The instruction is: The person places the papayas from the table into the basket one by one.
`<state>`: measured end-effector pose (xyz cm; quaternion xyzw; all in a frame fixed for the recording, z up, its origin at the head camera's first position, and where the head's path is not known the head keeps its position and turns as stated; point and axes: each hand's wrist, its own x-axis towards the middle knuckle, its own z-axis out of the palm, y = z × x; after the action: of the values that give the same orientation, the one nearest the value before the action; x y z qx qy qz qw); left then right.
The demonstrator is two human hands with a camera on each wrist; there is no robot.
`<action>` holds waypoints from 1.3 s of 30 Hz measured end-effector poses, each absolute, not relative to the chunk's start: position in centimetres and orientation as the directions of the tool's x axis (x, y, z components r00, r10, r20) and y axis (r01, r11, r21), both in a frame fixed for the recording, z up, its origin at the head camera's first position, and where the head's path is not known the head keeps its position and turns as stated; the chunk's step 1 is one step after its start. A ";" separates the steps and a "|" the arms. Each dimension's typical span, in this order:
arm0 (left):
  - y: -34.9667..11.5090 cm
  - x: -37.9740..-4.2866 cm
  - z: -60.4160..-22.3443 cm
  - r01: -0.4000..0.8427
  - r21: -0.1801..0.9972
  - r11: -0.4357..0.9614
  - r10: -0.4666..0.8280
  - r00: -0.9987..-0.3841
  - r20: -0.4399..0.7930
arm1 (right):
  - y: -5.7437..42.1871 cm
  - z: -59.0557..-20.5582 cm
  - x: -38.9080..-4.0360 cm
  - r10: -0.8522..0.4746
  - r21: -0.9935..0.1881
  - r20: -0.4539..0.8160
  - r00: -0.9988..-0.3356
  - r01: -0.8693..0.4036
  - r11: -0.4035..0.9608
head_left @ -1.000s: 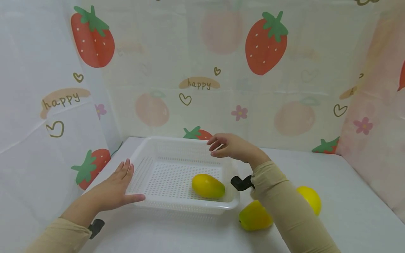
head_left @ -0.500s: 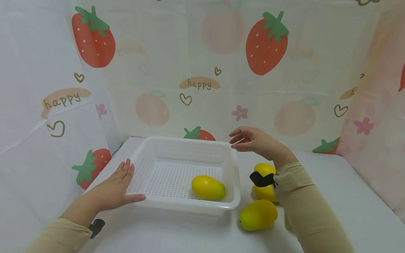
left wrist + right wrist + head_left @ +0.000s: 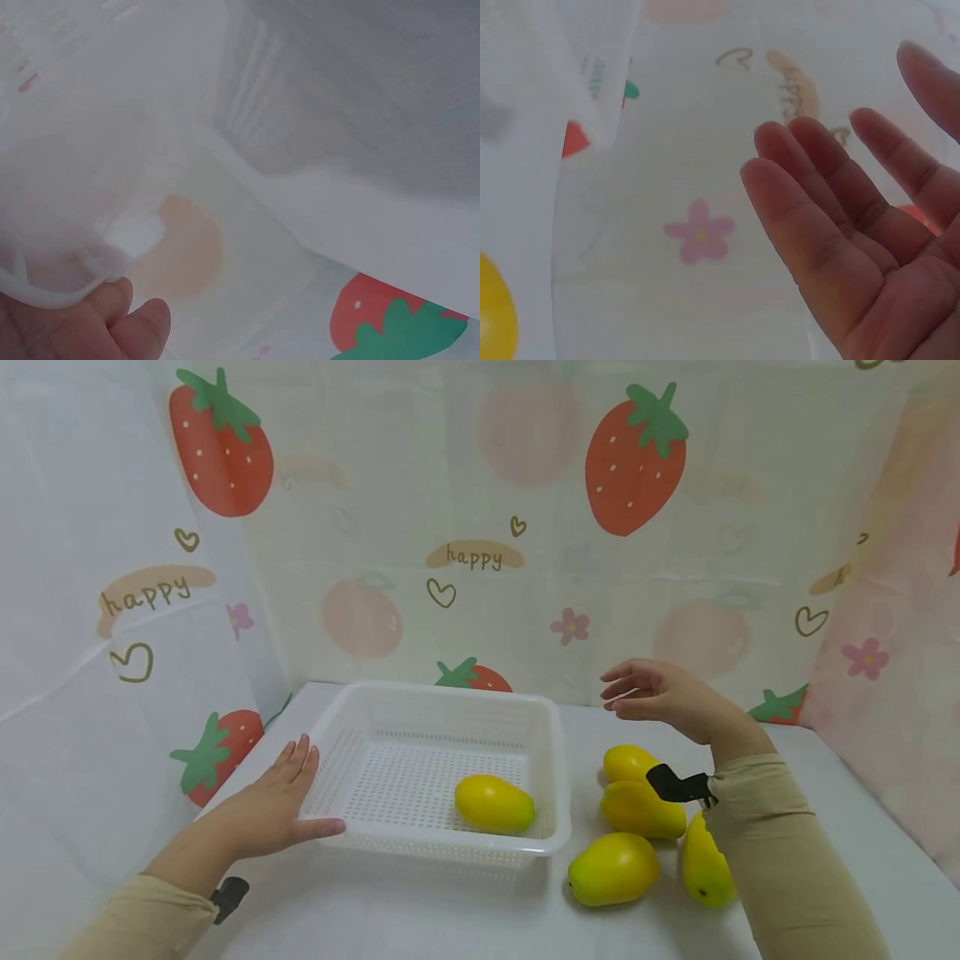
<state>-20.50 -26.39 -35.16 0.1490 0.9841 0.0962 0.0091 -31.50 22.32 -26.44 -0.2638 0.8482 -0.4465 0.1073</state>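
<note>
The left hand (image 3: 266, 806) was laid at the left side of a white perforated basket (image 3: 420, 837), its fingers extended nearly straight along the left rim, its thumb stretched out apart from them by the near rim; in the left wrist view the fingertips were seen against the basket's edge; the right hand (image 3: 663, 697) was held in the air to the right of the basket, above the far fruit (image 3: 624, 762) in the head view, its fingers relaxed, gently bent and slightly parted, the thumb set off from them (the palm was shown clearly in the right wrist view); inside the basket a yellow-green fruit (image 3: 493, 803) was lying on its side on the perforated floor, near the near right corner; on the white table (image 3: 420, 918), four more fruits were grouped: the far fruit, partly covered by a black wrist mount (image 3: 678, 783); a middle fruit (image 3: 639, 810), just in front of it, though whether the two were touching could not be told; a near fruit (image 3: 613, 870), placed near the basket's near right corner; and a rightmost fruit (image 3: 705, 864), partly hidden by a beige sleeve (image 3: 787, 852); behind, a pale cloth (image 3: 337, 547) was decorated with red strawberry prints (image 3: 636, 472)
</note>
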 end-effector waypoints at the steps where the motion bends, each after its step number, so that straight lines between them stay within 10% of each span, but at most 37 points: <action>1: -26.4 -20.5 -35.2 0.291 0.192 0.937 0.294 -0.956 0.011 | 22.9 -26.5 -31.4 -0.542 -0.810 0.051 -0.839 -0.352 0.469; 26: -26.5 -21.0 -35.7 0.288 0.183 0.940 0.290 -0.957 0.018 | 35.0 -31.7 -29.6 -0.356 -0.703 -0.021 -0.934 -0.240 0.669; 39: -26.5 -20.9 -35.6 0.297 0.185 0.937 0.299 -0.954 0.014 | 37.4 -35.9 -28.5 -0.461 -0.772 -0.188 -0.867 -0.160 0.615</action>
<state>-20.94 -26.54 -35.61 0.1515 0.9841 0.0929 0.0071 -28.46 37.42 -35.92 -0.1766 0.8788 -0.4016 0.1874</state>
